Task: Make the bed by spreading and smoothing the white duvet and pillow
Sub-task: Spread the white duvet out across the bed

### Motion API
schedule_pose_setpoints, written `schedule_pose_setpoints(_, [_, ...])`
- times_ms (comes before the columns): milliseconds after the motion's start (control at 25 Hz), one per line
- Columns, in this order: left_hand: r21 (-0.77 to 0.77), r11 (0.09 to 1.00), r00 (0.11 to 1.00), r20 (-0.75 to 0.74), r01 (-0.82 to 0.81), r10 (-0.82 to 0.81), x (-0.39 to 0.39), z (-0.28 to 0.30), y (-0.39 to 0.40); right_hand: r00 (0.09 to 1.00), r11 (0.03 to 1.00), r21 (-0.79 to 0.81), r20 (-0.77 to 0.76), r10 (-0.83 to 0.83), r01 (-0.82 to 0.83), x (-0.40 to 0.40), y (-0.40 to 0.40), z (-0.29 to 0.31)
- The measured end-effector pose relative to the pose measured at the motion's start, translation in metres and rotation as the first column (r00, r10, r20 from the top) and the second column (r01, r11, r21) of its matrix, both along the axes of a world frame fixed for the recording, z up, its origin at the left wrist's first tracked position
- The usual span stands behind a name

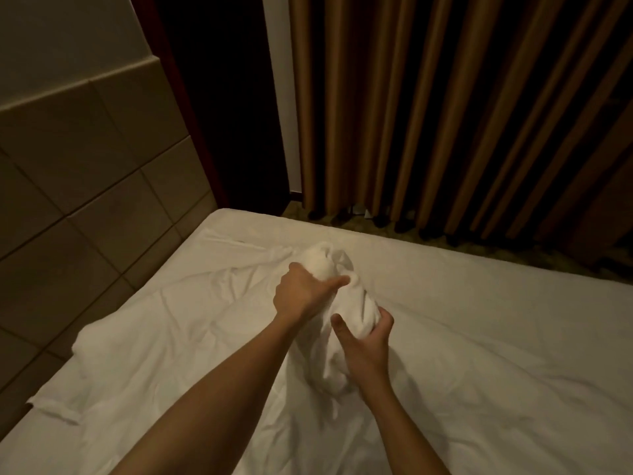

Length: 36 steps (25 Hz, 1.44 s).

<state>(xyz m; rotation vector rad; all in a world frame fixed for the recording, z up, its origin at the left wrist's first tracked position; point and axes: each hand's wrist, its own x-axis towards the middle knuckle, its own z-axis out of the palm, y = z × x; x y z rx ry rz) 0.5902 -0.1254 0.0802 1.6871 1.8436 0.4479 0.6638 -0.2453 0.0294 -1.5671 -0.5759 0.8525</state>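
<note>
A white duvet (164,341) lies rumpled across the left and near part of the bed (496,303). Its middle is gathered into a raised, twisted bunch (346,303) that runs from the bed's centre toward me. My left hand (305,293) grips the upper part of that bunch, thumb pointing right. My right hand (364,341) holds the bunch lower down, fingers wrapped around its right side. No pillow is in view.
A tiled headboard wall (85,186) runs along the bed's left side. Brown pleated curtains (462,108) hang beyond the far edge, with a strip of patterned carpet (445,243) between them and the bed. The bed's right half shows only a flat white sheet.
</note>
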Motion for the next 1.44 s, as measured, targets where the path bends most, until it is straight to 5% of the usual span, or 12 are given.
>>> schedule_pose_setpoints(120, [0.109,0.992,0.996,0.048,0.066,-0.071,-0.009,0.000,0.000,0.997,0.997,-0.025,0.014,-0.072,0.072,-0.010,0.011,0.013])
schedule_pose_setpoints(280, [0.336,0.933,0.990,0.012,0.126,-0.138,-0.012,0.073,0.072,0.991,0.986,0.125,0.063,-0.116,0.108,-0.008,0.080,0.086])
schedule_pose_setpoints(480, [0.624,0.780,0.999,-0.050,0.048,-0.021,-0.066,0.223,0.194,0.985,0.899,0.438,0.160,-0.061,-0.015,-0.040,0.204,0.211])
schedule_pose_setpoints(600, [0.588,0.807,0.993,-0.041,-0.063,0.108,-0.115,0.244,0.240,0.957,0.924,0.293,0.225,0.184,-0.246,-0.057,0.278,0.221])
schedule_pose_setpoints(720, [0.534,0.843,0.989,-0.079,-0.062,0.123,-0.139,0.200,0.248,0.875,0.892,-0.030,0.181,0.449,-0.452,-0.056,0.313,0.170])
schedule_pose_setpoints(960, [0.352,0.932,0.995,0.076,-0.086,0.063,-0.103,0.050,0.179,0.899,0.889,-0.220,0.090,0.430,-0.403,-0.037,0.247,0.050])
schedule_pose_setpoints(1200, [0.109,0.994,0.955,0.296,-0.027,-0.006,-0.015,-0.038,0.042,0.969,0.950,-0.200,-0.107,0.223,-0.241,0.033,0.114,0.011])
schedule_pose_setpoints(1440, [-0.127,0.990,0.956,0.293,0.055,-0.016,0.082,-0.133,-0.151,0.982,0.906,-0.420,-0.143,-0.120,0.050,0.140,-0.105,-0.084])
